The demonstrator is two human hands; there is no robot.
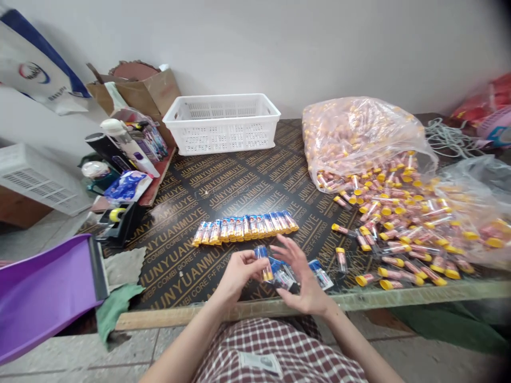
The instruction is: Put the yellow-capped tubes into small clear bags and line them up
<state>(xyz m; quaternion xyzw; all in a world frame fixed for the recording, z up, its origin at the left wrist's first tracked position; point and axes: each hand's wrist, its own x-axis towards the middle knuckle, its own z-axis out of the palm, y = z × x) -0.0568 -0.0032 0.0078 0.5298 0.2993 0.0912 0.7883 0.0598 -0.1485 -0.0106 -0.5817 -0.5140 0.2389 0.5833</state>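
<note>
My left hand (237,274) grips a small clear tube (264,263) with a blue label and a yellow end, held upright near the table's front edge. Beside it, my right hand (301,279) has its fingers spread, with nothing held between them. Flat blue-and-white printed wrappers (320,274) lie under and next to the right hand, partly hidden by it. Just beyond both hands runs a row of blue-labelled tubes with yellow ends (244,227), set side by side.
A large clear bag (359,138) spills many pink tubes with yellow caps (399,234) across the right side. At the back stands a white plastic basket (223,127). To the left are a tape dispenser (118,223), bottles (123,141) and a purple dustpan (48,292).
</note>
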